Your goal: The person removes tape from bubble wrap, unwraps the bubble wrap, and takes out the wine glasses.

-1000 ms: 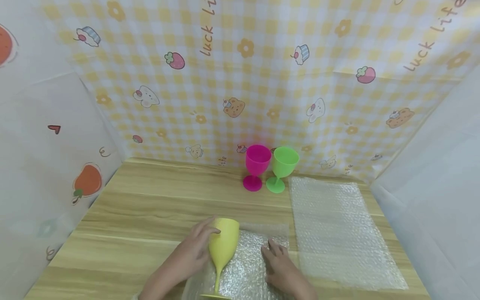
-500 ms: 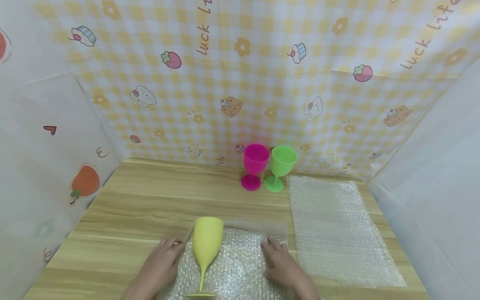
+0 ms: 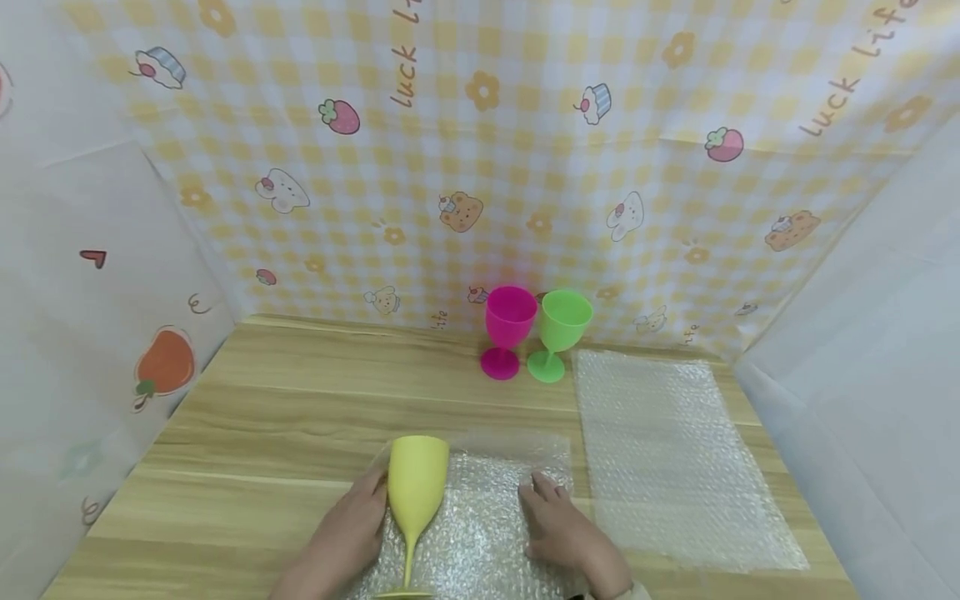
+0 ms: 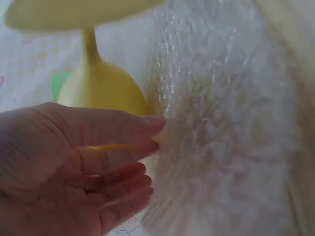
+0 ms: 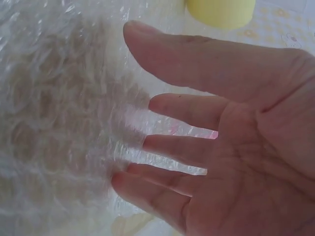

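Note:
A yellow goblet (image 3: pixel 417 479) lies on a sheet of bubble wrap (image 3: pixel 480 521), its bowl toward the back and its foot toward the front. My left hand (image 3: pixel 348 525) is beside the bowl, at the sheet's left edge. In the left wrist view, the left thumb and fingers (image 4: pixel 118 160) are nearly straight and stand apart, their tips against the bubble wrap (image 4: pixel 221 108). My right hand (image 3: pixel 562 525) rests on the right part of the sheet. Its fingers (image 5: pixel 177 147) are spread and extended in the right wrist view, the tips touching the wrap.
A magenta goblet (image 3: pixel 510 321) and a green goblet (image 3: pixel 564 323) stand upright side by side at the back of the wooden table (image 3: pixel 300 392). Another bubble wrap sheet (image 3: pixel 675 467) lies flat at the right. A checked cloth (image 3: pixel 525 158) hangs behind the table.
The left hand laid the yellow goblet further left on the sheet and let go. It drew back to the sheet's left edge, then came in beside the bowl. The right hand stayed nearly still.

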`<state>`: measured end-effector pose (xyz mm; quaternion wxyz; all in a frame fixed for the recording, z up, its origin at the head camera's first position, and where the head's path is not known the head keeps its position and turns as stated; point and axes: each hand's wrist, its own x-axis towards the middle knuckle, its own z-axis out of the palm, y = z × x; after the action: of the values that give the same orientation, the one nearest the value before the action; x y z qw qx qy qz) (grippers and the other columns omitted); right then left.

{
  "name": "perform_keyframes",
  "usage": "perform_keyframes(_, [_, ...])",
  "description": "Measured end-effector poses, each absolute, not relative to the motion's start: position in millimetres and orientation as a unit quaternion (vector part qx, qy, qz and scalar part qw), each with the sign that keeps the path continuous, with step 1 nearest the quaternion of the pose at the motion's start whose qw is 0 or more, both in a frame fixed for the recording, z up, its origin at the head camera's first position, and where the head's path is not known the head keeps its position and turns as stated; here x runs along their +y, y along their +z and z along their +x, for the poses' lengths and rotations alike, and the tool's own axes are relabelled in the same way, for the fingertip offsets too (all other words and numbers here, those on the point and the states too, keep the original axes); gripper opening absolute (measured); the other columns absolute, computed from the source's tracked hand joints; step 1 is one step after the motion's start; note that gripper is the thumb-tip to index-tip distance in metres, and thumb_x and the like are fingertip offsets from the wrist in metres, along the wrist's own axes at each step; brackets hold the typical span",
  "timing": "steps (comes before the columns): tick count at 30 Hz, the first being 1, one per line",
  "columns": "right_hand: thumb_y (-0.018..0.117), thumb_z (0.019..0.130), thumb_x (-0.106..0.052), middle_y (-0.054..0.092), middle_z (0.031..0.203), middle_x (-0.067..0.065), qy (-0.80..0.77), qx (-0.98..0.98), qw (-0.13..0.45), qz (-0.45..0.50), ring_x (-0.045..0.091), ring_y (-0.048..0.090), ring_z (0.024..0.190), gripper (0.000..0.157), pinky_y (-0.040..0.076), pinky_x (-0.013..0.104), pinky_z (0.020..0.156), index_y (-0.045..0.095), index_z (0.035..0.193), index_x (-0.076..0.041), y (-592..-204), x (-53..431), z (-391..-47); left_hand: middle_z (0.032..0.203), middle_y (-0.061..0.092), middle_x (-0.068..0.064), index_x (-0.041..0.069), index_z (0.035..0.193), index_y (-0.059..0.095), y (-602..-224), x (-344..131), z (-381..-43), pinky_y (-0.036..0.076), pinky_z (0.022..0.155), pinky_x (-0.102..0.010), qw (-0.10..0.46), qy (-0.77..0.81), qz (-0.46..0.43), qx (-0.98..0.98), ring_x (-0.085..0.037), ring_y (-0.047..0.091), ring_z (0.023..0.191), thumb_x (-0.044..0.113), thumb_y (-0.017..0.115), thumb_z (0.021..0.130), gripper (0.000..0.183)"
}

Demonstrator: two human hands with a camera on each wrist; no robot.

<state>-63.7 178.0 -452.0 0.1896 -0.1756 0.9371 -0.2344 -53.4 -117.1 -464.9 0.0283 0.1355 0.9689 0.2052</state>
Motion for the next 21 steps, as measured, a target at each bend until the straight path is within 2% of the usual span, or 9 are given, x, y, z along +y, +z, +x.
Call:
perform_keyframes(2, [0.072,0.069,-0.016,0.023,0.143,0.031,-0.234,0.938,0.19,-0.172,0.056,0.023,0.125,0.073,0.029,0.067,0.095,0.04,0.132,0.002,-450.8,176.5,-63.3,0.138,0.038,-0.021,-0.006,0.12,0.052,-465.7,-115.6,-57.6,0.037,0.102,-0.05,0.037,0.216,0.143,0.965,-0.038,0.04,0.125,-0.002,0.071,0.064,0.059])
perform_keyframes(5, [0.071,0.069,-0.014,0.025,0.142,0.03,-0.234,0.94,0.183,-0.167,0.059,0.024,0.123,0.069,0.03,0.068,0.094,0.043,0.129,0.002,-451.5,175.4,-64.8,0.144,0.026,-0.025,-0.006,0.126,0.045,-466.9,-117.7,-65.6,0.036,0.1,-0.054,0.079,0.246,0.14,0.956,-0.044,0.033,0.127,0.005,0.079,0.053,0.081])
perform_keyframes(8, [0.07,0.068,-0.013,0.031,0.139,0.03,-0.231,0.944,0.166,-0.165,0.059,0.03,0.119,0.065,0.033,0.066,0.093,0.046,0.126,0.003,-452.7,175.0,-69.1,0.145,0.022,-0.026,-0.006,0.132,0.036,-467.3,-121.0,-74.3,0.035,0.1,-0.055,0.103,0.273,0.135,0.947,-0.045,0.031,0.128,0.011,0.082,0.047,0.098])
perform_keyframes(11, [0.07,0.069,-0.014,0.039,0.131,0.03,-0.234,0.947,0.149,-0.162,0.055,0.038,0.114,0.065,0.039,0.062,0.092,0.043,0.126,0.005,-453.3,174.2,-75.6,0.145,0.021,-0.026,-0.006,0.137,0.027,-466.0,-124.0,-82.6,0.033,0.101,-0.056,0.117,0.301,0.132,0.937,-0.046,0.031,0.127,0.01,0.083,0.045,0.108])
perform_keyframes(13, [0.069,0.071,-0.015,0.04,0.13,0.029,-0.24,0.948,0.148,-0.148,0.054,0.039,0.115,0.07,0.039,0.06,0.093,0.038,0.13,0.005,-452.8,173.2,-79.8,0.145,0.018,-0.027,-0.003,0.141,0.019,-465.7,-126.2,-87.3,0.033,0.101,-0.055,0.128,0.321,0.122,0.931,-0.047,0.03,0.127,0.008,0.082,0.048,0.113])
perform_keyframes(15, [0.07,0.071,-0.016,0.039,0.131,0.029,-0.246,0.948,0.149,-0.133,0.054,0.038,0.116,0.075,0.038,0.061,0.093,0.033,0.134,0.004,-452.5,172.0,-83.3,0.144,0.016,-0.031,-0.002,0.143,0.013,-466.8,-128.8,-91.9,0.037,0.098,-0.055,0.137,0.337,0.114,0.924,-0.05,0.031,0.125,0.008,0.082,0.05,0.116])
perform_keyframes(18, [0.072,0.067,-0.014,0.037,0.132,0.029,-0.242,0.952,0.147,-0.116,0.055,0.034,0.117,0.082,0.037,0.063,0.092,0.03,0.137,0.002,-452.6,169.1,-88.4,0.141,0.018,-0.034,-0.001,0.144,0.008,-469.7,-133.8,-98.0,0.042,0.094,-0.054,0.148,0.35,0.107,0.919,-0.052,0.036,0.119,0.014,0.083,0.05,0.121])
perform_keyframes(21, [0.075,0.062,-0.013,0.038,0.13,0.029,-0.227,0.957,0.141,-0.113,0.054,0.036,0.114,0.087,0.043,0.061,0.086,0.032,0.136,0.002,-454.4,166.5,-92.6,0.134,0.024,-0.033,-0.005,0.143,0.008,-471.7,-137.8,-103.4,0.045,0.09,-0.052,0.158,0.355,0.115,0.914,-0.049,0.044,0.112,0.021,0.085,0.049,0.123])
